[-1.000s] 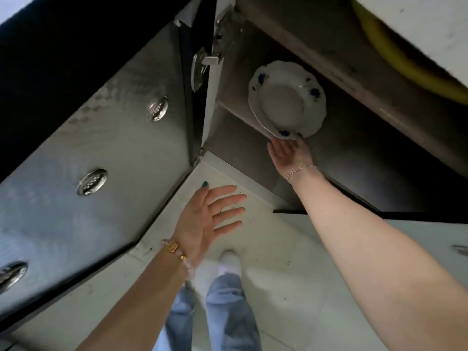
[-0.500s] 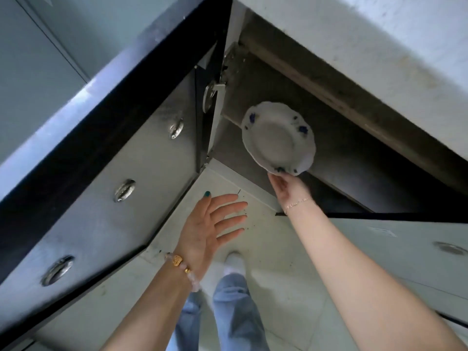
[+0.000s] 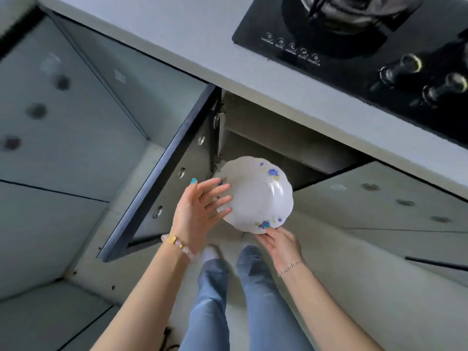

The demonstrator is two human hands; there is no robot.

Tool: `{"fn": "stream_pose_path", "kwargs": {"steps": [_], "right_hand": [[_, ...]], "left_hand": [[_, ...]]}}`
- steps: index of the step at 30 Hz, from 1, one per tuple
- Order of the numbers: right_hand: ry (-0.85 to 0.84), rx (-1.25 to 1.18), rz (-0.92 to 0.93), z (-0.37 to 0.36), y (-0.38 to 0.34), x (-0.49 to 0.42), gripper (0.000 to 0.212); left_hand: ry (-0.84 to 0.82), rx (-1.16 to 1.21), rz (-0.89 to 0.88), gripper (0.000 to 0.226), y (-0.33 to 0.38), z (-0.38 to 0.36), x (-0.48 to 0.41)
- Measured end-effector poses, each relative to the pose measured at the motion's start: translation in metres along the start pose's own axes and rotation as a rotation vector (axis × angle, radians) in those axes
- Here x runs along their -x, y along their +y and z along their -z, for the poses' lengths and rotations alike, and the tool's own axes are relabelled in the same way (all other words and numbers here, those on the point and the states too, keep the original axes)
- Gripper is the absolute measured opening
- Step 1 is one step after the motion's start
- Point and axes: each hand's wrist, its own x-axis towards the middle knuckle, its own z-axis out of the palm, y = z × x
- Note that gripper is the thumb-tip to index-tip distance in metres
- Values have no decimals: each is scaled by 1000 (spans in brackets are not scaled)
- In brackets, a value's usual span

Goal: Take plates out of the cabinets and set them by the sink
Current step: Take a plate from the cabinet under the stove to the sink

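White porcelain plate point(image 3: 258, 198), scalloped at the rim and sprigged with blue flowers, is held in mid-air just in front of the open cabinet point(image 3: 266, 138), outside its opening. The right hand point(image 3: 278, 243) grips the rim at the plate's 6 o'clock; the fingers pass behind the plate and are hidden there. The left hand point(image 3: 200, 211) lies at the plate's 9 o'clock, its fingers straight and spread, their tips resting on the rim without curling round it; the thumbnail is painted teal. A bead bracelet point(image 3: 177, 243) circles the left wrist and a thin chain bracelet point(image 3: 288, 268) the right.

The cabinet door point(image 3: 164, 183) stands swung out at 9 o'clock from the plate, its dark edge towards the camera. A pale countertop point(image 3: 202, 46) runs above the opening, at 12 o'clock. Set into it, at 1 o'clock, is a black cooktop point(image 3: 354, 54) with two round knobs point(image 3: 400, 69). At 6 o'clock, below both hands, are the person's legs in blue jeans point(image 3: 215, 300) on a pale floor point(image 3: 329, 287).
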Motion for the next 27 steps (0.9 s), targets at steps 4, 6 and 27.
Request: {"fn": "stream_pose_path", "kwargs": {"steps": [4, 6, 27], "right_hand": [[-45, 31, 47, 3, -12, 50, 15], [-59, 52, 68, 1, -21, 69, 16], [-161, 36, 376, -18, -98, 148, 16]], "left_hand": [[-23, -31, -34, 45, 21, -7, 41], [-34, -39, -50, 47, 30, -6, 55], [230, -652, -307, 48, 114, 64, 67]]}}
